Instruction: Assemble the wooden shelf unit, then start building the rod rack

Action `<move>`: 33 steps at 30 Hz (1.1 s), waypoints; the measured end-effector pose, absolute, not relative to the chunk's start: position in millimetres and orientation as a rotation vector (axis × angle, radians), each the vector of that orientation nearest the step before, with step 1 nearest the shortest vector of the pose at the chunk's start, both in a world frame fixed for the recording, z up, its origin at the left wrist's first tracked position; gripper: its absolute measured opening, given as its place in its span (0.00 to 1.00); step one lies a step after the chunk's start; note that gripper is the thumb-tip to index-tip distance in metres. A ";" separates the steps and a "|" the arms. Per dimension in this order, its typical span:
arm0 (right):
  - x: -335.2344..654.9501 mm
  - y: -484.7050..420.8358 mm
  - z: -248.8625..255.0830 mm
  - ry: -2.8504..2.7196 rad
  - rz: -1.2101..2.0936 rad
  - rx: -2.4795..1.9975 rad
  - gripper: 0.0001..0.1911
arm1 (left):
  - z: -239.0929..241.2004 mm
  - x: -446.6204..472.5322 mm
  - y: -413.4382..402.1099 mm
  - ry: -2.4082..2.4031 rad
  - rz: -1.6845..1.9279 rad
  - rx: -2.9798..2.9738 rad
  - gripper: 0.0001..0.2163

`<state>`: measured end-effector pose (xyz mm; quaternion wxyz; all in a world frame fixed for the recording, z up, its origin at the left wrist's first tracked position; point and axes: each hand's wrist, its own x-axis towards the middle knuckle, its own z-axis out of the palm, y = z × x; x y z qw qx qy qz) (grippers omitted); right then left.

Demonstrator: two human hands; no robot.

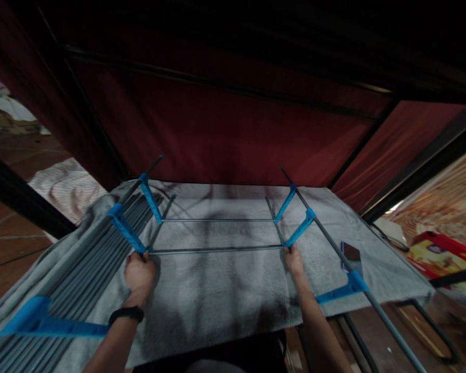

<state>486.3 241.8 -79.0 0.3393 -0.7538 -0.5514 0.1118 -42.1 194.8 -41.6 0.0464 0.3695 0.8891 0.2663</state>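
A rack frame of grey tubes and blue plastic brackets stands on the cloth-covered table. My left hand (140, 272), a dark band on its wrist, is closed at the lower end of a left blue bracket (127, 231), where the near crossbar (217, 251) joins it. At the crossbar's other end my right hand (294, 260) is closed on the matching right blue bracket (300, 228). A second crossbar (217, 220) runs parallel farther back. Long side tubes slope up past both forearms, with another blue bracket (339, 294) nearer me on the right. My fingertips are partly hidden.
Several loose grey tubes (97, 259) lie side by side on the left of the grey cloth (217, 300). A phone (351, 256) rests at the right. Dark red fabric (225, 129) hangs behind the table. A red and yellow box (442, 254) is at the far right.
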 end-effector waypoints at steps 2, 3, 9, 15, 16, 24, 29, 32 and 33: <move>484.1 241.1 -80.4 -1.431 0.298 -1.941 0.20 | -40.6 -40.9 194.9 2.724 0.807 1.121 0.17; 482.5 240.8 -81.1 -1.423 0.296 -1.936 0.21 | -40.4 -40.6 194.8 2.723 0.802 1.119 0.17; 469.1 240.3 -80.8 -1.365 0.216 -1.942 0.23 | -41.6 -40.6 192.1 2.713 0.832 1.164 0.17; 457.9 240.1 -78.3 -1.336 0.068 -2.110 0.17 | -42.1 -39.1 191.8 2.718 0.883 1.137 0.16; 457.5 240.2 -78.6 -1.336 0.068 -2.115 0.16 | -42.2 -39.1 192.0 2.718 0.889 1.131 0.16; 462.9 240.6 -83.8 -1.380 0.080 -2.127 0.15 | -42.0 -39.0 191.9 2.724 0.850 1.120 0.16; 464.2 240.4 -84.2 -1.383 0.076 -2.129 0.16 | -38.3 -37.4 191.7 2.715 0.846 1.111 0.16; 465.4 240.1 -84.0 -1.388 0.080 -2.118 0.17 | -39.7 -38.2 192.1 2.698 0.865 1.114 0.16; 465.9 240.0 -83.9 -1.388 0.081 -2.115 0.17 | -40.7 -38.7 192.3 2.693 0.868 1.119 0.16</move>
